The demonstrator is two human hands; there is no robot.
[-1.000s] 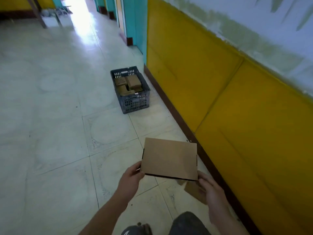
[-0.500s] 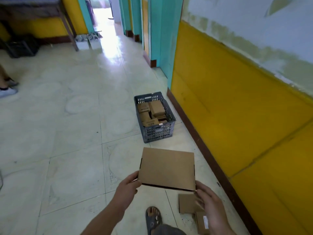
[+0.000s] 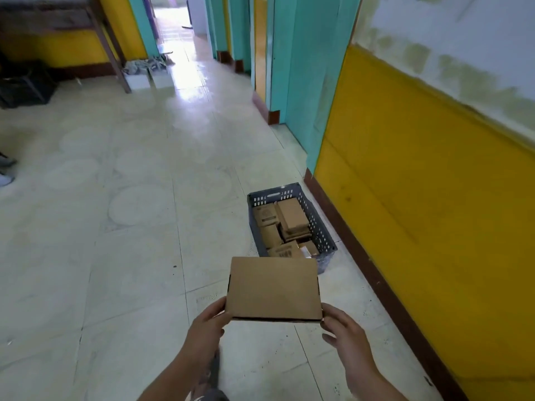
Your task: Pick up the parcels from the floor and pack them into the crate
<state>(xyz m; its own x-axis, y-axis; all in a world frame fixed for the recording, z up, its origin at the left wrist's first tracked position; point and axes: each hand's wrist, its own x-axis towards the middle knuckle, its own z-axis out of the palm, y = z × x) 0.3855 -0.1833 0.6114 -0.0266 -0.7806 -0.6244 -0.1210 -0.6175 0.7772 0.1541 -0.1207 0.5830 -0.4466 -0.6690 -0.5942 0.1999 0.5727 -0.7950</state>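
Observation:
A flat brown cardboard parcel [image 3: 273, 287] is held level in front of me. My left hand [image 3: 207, 331] grips its near left corner. My right hand [image 3: 344, 332] holds its near right corner. Just beyond the parcel, a dark grey slotted crate [image 3: 317, 224] stands on the floor by the yellow wall. Several small brown parcels [image 3: 289, 218] lie inside the crate. The held parcel hides the crate's near edge.
A yellow wall with a brown skirting [image 3: 376, 273] runs along the right. A teal pillar [image 3: 301, 82] stands beyond the crate. Pale tiled floor [image 3: 115, 227] stretches left. A table leg [image 3: 111, 50] and a dark crate [image 3: 26, 88] are far left. A person's shoe [image 3: 4, 178] shows at the left edge.
I have walked closer to the crate, which now sits just past the parcel. The parcels on the floor by my right hand have left the view. Both hands still hold the flat parcel.

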